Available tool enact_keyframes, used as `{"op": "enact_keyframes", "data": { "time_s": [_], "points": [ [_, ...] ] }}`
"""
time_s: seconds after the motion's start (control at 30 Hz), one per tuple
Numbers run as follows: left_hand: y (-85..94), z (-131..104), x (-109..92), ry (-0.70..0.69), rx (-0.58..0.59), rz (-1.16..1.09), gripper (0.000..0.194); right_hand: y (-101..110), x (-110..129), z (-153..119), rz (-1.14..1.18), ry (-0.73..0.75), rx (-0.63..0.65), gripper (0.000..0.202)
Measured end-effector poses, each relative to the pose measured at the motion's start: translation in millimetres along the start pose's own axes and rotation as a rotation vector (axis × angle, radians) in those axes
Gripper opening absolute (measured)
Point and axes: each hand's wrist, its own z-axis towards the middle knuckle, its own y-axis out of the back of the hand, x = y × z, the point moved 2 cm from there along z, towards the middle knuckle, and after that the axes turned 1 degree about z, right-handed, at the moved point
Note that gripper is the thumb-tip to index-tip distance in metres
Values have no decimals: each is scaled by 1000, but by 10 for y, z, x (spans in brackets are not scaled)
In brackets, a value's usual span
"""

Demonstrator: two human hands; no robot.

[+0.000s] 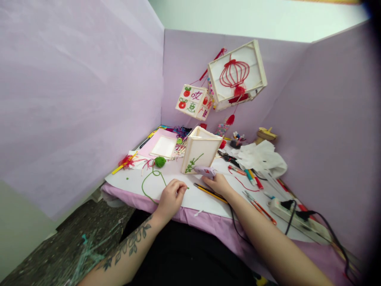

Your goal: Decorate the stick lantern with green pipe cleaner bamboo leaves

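My left hand (172, 195) is closed in a pinch near the table's front edge, with a tiny green tip showing at the fingertips. A green yarn strand (143, 185) loops from the green yarn ball (160, 161) back to this hand. My right hand (219, 185) grips a pale purple glue gun (206, 171), its nozzle pointing left at the lower part of the paper lantern (205, 151). That lantern stands upright on a wooden-stick frame, with a green leafy sprig (193, 163) on its front panel. Below the glue gun lies a yellow-and-black pencil (210, 192).
Orange-handled scissors (262, 208) and a power strip (300, 220) with black cords lie at the right. Crumpled white tissue (262, 158) sits behind markers (250, 177). A red-decorated lantern (238, 75) and a smaller lantern (193, 101) hang above. A white framed panel (163, 147) lies back left.
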Motion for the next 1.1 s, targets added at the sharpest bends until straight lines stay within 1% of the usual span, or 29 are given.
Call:
{"op": "enact_keyframes", "data": {
  "time_s": [0.33,0.53,0.63,0.7,0.8,0.87,0.97,1.03,1.1],
  "points": [
    [-8,-9,7,5,11,-10,15,12,28,-10,-3,63,-24,33],
    [0,-15,19,12,14,-14,15,-1,17,-11,0,51,-31,32],
    [1,-18,19,12,17,-17,15,20,18,-19,15,29,-7,31],
    [6,-18,10,13,17,-19,15,81,10,-34,26,8,24,30],
    [19,-14,-14,16,20,-26,15,257,-39,-72,13,-59,32,30],
    [26,-10,-24,19,23,-33,15,400,-100,-98,-28,-122,-14,33],
    [25,6,-14,29,15,-45,14,582,-214,-116,-132,-217,-117,36],
    [19,21,-5,43,-5,-53,15,659,-272,-118,-210,-273,-171,39],
    [12,34,-18,63,-29,-64,16,701,-267,-137,-281,-318,-226,39]
  ]
}}
